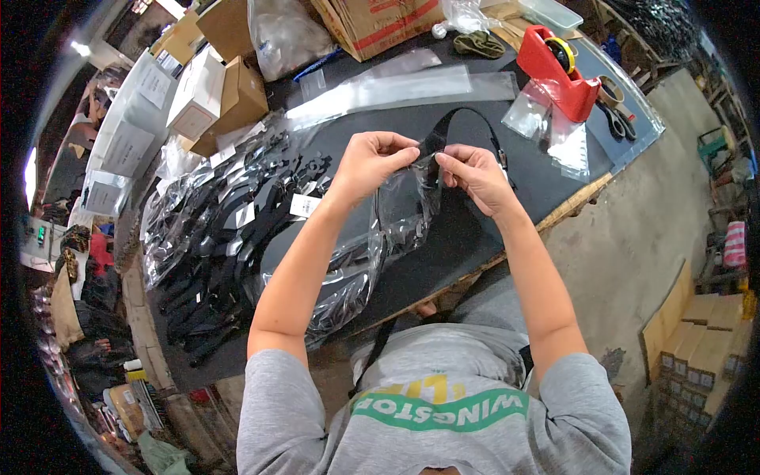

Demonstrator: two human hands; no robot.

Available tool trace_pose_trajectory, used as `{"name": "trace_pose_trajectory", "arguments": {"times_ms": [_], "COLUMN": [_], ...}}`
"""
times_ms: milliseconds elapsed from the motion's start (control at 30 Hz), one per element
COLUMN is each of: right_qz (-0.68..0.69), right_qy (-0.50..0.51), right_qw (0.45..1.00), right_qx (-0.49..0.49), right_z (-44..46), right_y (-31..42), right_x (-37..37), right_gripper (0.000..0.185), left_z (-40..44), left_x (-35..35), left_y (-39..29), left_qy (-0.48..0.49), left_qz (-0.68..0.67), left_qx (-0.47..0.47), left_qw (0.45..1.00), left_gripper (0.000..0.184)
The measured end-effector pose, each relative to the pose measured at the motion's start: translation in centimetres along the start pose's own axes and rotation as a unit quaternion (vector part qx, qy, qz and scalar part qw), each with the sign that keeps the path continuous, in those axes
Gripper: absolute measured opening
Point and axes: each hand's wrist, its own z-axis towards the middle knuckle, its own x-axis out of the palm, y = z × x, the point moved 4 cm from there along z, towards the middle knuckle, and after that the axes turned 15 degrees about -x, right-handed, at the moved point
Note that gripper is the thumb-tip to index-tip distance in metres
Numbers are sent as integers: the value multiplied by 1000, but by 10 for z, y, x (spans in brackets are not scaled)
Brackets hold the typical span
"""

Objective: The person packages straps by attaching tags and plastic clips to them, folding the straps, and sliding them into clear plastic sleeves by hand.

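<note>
A clear plastic bag (408,218) hangs from between my hands above the dark tabletop. My left hand (372,165) is closed in a pinch at the bag's upper edge. Close beside it, my right hand (478,179) also pinches with thumb and forefinger at the bag's mouth. A black strap (469,115) loops up behind the fingertips and comes down past my right hand, where a small buckle-like piece shows. Whether the fingers grip the strap along with the plastic is hidden.
Bagged black straps (237,214) with white tags are heaped at left. Flat plastic sleeves (396,91) lie along the back. A red tape dispenser (554,75) and scissors (616,119) sit at far right. Cardboard boxes (380,24) stand behind; the table's wooden edge (443,281) runs near my body.
</note>
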Motion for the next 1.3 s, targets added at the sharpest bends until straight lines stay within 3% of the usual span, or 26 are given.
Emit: {"name": "trace_pose_trajectory", "arguments": {"times_ms": [200,367,767,1300], "right_qz": [-46,-64,-89,-129], "right_qy": [-8,-9,17,34], "right_qw": [998,997,995,989], "right_qx": [-35,-36,-48,-68], "right_z": [3,2,-1,-1], "right_y": [5,7,13,18], "right_x": [5,7,10,18], "right_gripper": [12,13,15,17], "left_z": [-5,-9,-3,-2], "left_x": [-5,-6,-7,-3], "left_y": [-2,-7,-16,-8], "left_qy": [16,-14,-14,17], "left_qz": [-42,42,77,11], "left_qx": [-18,-2,-3,-29], "left_qw": [999,999,997,999], "left_gripper": [27,26,22,22]}}
